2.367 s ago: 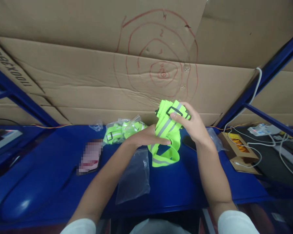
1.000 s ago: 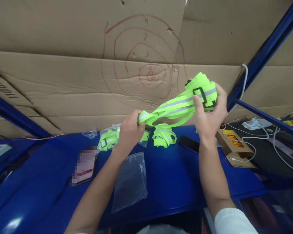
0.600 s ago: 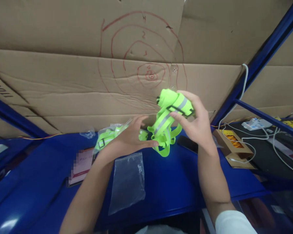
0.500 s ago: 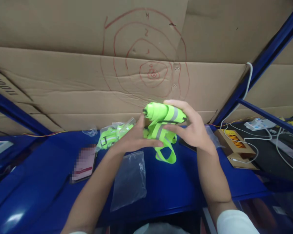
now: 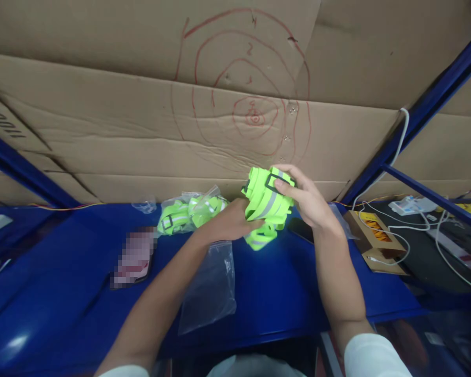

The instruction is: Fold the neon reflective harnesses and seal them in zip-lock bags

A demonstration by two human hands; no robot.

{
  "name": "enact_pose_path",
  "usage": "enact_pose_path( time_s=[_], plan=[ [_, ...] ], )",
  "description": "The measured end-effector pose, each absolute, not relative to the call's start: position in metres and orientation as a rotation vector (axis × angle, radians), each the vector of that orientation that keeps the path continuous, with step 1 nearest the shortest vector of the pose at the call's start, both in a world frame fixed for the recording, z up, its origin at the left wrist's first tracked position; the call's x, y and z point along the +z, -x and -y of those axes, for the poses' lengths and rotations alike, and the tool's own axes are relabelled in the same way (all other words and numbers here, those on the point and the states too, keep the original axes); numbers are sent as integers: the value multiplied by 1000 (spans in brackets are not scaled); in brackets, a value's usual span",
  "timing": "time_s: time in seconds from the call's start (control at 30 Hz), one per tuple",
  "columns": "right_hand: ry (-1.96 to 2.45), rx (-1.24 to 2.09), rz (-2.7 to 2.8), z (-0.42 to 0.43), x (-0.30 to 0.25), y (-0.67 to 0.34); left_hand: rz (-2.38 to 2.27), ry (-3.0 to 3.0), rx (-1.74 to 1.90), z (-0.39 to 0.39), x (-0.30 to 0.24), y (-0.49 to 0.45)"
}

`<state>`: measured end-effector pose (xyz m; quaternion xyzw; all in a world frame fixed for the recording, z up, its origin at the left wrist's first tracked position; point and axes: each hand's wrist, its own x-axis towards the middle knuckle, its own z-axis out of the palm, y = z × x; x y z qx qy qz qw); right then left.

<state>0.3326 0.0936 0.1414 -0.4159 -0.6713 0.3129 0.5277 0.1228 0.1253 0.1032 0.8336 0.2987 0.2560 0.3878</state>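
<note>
A neon-yellow reflective strap (image 5: 270, 201) with grey stripes and a black buckle is bundled up above the blue table. My right hand (image 5: 304, 196) grips its right side, thumb lying across the buckle. Closed on the lower left of the bundle is my left hand (image 5: 235, 220), its fingers partly hidden behind the strap. A loose loop hangs below the two hands. Left of my left hand, clear bags (image 5: 180, 213) hold more neon straps. An unfilled clear zip bag (image 5: 208, 293) lies flat on the table, partly under my left forearm.
A pixelated phone-like object (image 5: 135, 256) rests on the blue table (image 5: 74, 262) at left. On the right are a dark flat object (image 5: 301, 229), an open cardboard box (image 5: 377, 235) and white cables (image 5: 400, 226). Cardboard sheets (image 5: 121, 125) and blue posts (image 5: 435, 99) stand behind.
The strap bundle has turned so that its buckle faces me, and the hanging loop is shorter. My right thumb has moved up onto the buckle. The view has shifted slightly.
</note>
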Motion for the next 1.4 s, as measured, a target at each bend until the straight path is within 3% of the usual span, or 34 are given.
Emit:
enact_pose_path(
  time_s=[0.1, 0.33, 0.53, 0.83, 1.13, 1.4],
  plan=[
    [1063, 780, 1746, -105, 132, -329, -885, -2217, 730, -136, 101, -113],
    [1160, 204, 1841, -101, 126, -316, -731, -2079, 783, -147, 100, -103],
    [1201, 250, 2112, -89, 126, -304, -633, -2021, 773, -149, 98, -103],
    [1209, 130, 1751, -107, 128, -321, -554, -1308, 649, -135, 83, -140],
    [1158, 335, 1767, -94, 141, -336, -645, -1555, 476, -146, 80, -129],
    [1046, 1076, 1544, -106, 133, -339, -749, -1802, 484, -143, 100, -114]
  ],
)
